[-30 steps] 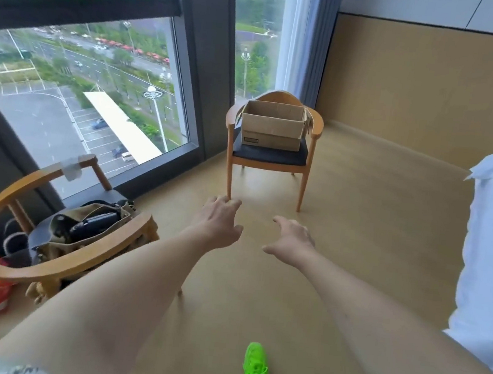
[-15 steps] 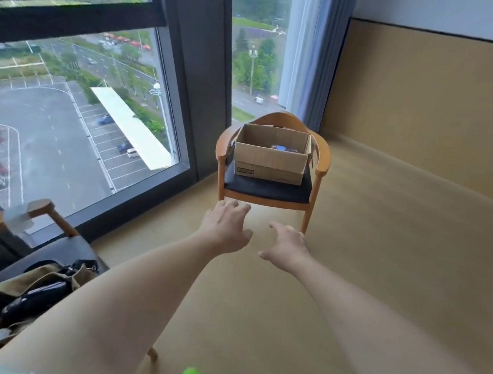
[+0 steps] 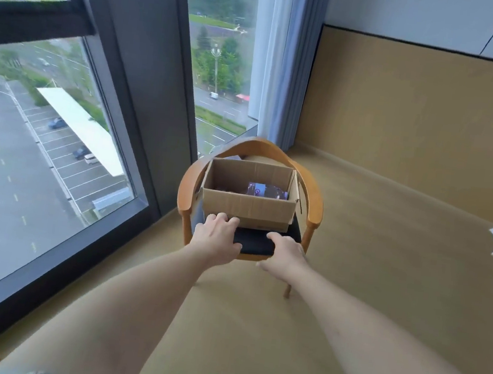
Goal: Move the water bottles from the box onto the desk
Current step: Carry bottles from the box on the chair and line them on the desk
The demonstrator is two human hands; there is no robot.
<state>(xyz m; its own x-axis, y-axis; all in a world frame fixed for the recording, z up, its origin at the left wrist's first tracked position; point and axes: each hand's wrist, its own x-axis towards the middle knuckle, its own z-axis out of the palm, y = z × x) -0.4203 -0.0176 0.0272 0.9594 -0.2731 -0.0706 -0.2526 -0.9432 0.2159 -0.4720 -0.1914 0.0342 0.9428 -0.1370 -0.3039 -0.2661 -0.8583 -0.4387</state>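
A water bottle (image 3: 264, 190) is seen lying at the box's (image 3: 247, 207) 2 o'clock corner, on the chair (image 3: 314, 200). It is judged light, smooth, slightly yielding; its middle is best gripped. At 6 o'clock, the left hand (image 3: 216, 240) and right hand (image 3: 285, 254) are held empty, fingers relaxed.

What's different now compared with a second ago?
The person has walked up to the chair. Both hands, left hand and right hand, have reached forward to the seat's front edge, just below the cardboard box. Neither grips anything. The box stays on the chair, a bottle inside.
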